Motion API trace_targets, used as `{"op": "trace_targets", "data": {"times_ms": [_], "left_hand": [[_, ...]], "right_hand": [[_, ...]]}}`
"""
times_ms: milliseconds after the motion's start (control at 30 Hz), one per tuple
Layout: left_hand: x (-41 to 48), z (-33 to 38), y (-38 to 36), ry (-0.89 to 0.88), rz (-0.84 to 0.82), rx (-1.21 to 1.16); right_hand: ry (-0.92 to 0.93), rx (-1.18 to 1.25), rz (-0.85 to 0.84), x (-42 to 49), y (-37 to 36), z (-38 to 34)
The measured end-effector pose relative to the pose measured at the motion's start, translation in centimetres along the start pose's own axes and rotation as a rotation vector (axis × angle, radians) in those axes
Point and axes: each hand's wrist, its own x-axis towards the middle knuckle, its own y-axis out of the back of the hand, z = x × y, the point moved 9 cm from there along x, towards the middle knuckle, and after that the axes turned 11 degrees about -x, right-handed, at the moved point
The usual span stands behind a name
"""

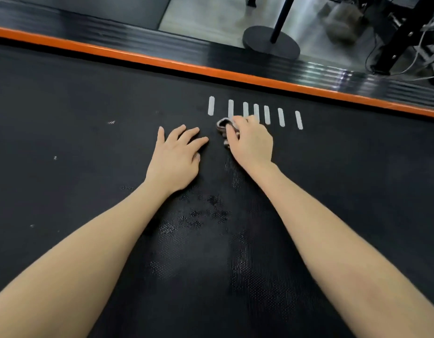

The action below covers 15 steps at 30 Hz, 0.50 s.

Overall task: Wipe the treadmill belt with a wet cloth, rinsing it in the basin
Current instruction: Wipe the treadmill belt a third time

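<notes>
Two hands (174, 158) (253, 142), cloth (222, 125) on belt (89, 123)

Both bare forearms reach out over the black, finely textured treadmill belt (89, 123). The left hand (177, 157) lies flat on it, fingers (186, 135) spread and straight. Just beside it, the right hand (252, 142) grips a small, bunched grey cloth (223, 128) and holds it against the belt, at the near end of a row of seven short white bars (267, 115). Darker damp patches (211, 213) show between the forearms. Beyond the belt runs an orange edge strip (211, 69), then a round black stand base (272, 42) on the grey floor (211, 18).
</notes>
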Motion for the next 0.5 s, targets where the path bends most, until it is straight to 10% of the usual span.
{"op": "trace_targets", "data": {"times_ms": [333, 500], "left_hand": [[-0.9, 0.3, 2.7, 0.022, 0.095, -0.186], [-7.3, 1.9, 6.2, -0.010, 0.158, -0.160]], "right_hand": [[0.501, 0.193, -0.190, -22.5, 7.6, -3.6], [0.105, 0.093, -0.097, -19.6, 6.9, 0.1]]}}
